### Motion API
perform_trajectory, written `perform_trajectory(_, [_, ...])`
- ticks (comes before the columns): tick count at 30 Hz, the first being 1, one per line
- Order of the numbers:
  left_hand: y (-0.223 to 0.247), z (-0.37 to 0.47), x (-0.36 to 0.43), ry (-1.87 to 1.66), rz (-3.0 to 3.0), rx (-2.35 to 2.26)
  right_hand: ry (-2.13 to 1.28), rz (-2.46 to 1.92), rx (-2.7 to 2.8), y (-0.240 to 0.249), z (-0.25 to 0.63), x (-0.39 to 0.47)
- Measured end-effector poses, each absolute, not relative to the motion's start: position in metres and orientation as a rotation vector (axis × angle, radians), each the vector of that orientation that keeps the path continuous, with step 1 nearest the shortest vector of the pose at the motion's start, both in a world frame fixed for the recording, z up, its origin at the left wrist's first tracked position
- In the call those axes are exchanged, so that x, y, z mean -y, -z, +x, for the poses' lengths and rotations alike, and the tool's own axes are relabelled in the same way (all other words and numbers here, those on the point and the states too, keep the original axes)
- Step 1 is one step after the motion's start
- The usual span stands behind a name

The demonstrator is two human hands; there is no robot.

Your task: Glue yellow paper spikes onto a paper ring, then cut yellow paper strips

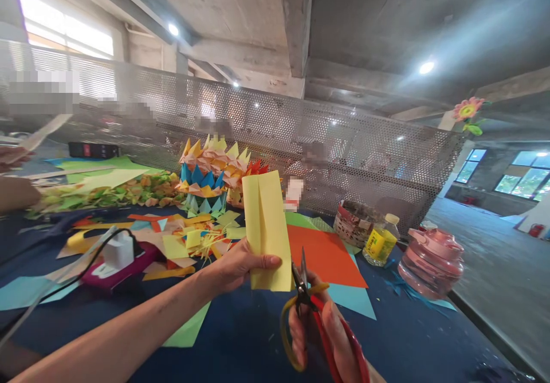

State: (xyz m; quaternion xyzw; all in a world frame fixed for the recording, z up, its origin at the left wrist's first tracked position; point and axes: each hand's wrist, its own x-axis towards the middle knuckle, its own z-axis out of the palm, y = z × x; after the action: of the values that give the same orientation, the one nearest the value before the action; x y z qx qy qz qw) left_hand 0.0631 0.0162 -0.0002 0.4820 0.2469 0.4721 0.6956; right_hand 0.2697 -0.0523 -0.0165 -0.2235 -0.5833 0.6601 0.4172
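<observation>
My left hand (240,265) pinches a folded strip of yellow paper (268,228) near its lower end and keeps it upright above the table. To the right, my right hand (322,320) is wrapped round scissors (303,294) with one red and one yellowish handle. Their blades are parted and point up, close to the paper's lower right edge. Whether the blades touch the paper I cannot tell. An orange sheet (326,254) lies behind the scissors, overlapping a light blue sheet (352,300).
A folded-paper piece (204,182) stands beyond the paper scraps (176,245). A purple power strip (124,265) with a white plug sits left. On the right are a round container (353,222), a yellow-labelled bottle (380,239) and a pink jug (432,262). Another person's hand (15,156) shows far left.
</observation>
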Motion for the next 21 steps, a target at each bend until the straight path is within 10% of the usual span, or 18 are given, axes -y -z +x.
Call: perform_trajectory(21, [0.002, 0.073, -0.009, -1.020, 1.124, -0.463, -1.361, -1.039, 1.558, 0.005, 0.253, 0.051])
